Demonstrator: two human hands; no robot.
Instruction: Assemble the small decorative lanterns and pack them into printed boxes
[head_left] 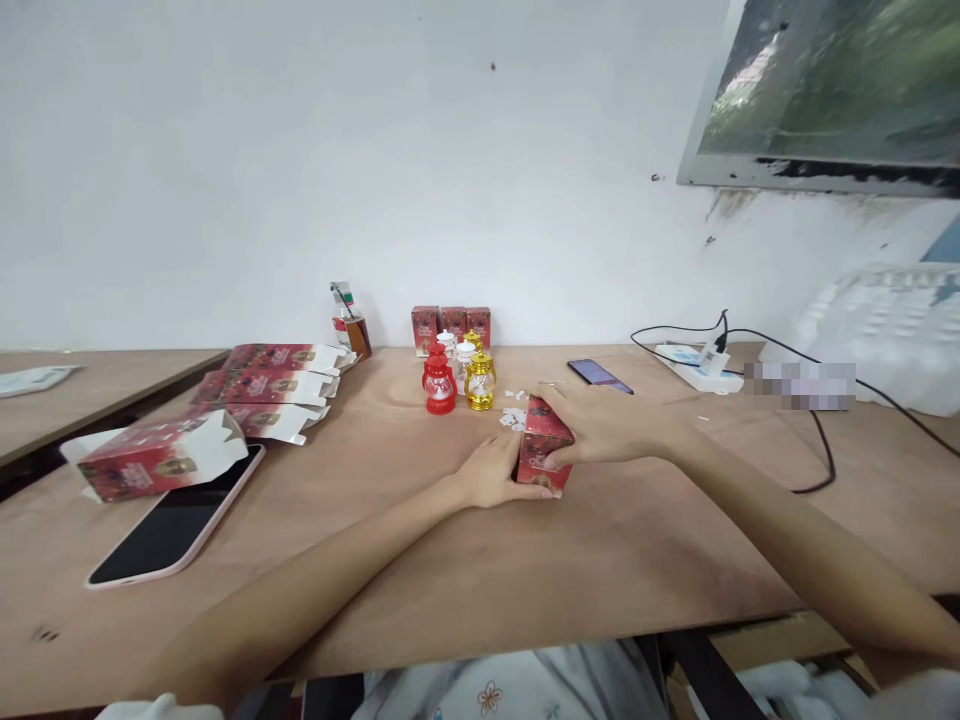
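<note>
From where I stand, the small red box sits between the person's two hands, just above or on the brown tabletop; I can't tell which. The left hand cups its left side, thumb along the lower near edge, while the right hand reaches round the right side, thumb pressed on the printed face. Both are partly closed about the carton. It looks like thin printed card, so I'd guess it is light, a bit slick, stiff along its folds and easy to dent mid-panel; whether anything is inside, I can't tell. Palms flat on opposite walls, near the corners, would be the kindest hold. Just beyond the left hand lie small white paper pieces, and past them stand the red lantern and gold lantern, which look easily knocked. Beyond the right hand are a dark phone and, farther right, a white power strip trailing a black cable. Well left of the left hand, an open carton leans by a pink-edged phone. Toward the body, bare wood runs to the table's near edge, giving the wrists the easiest way to move.
</note>
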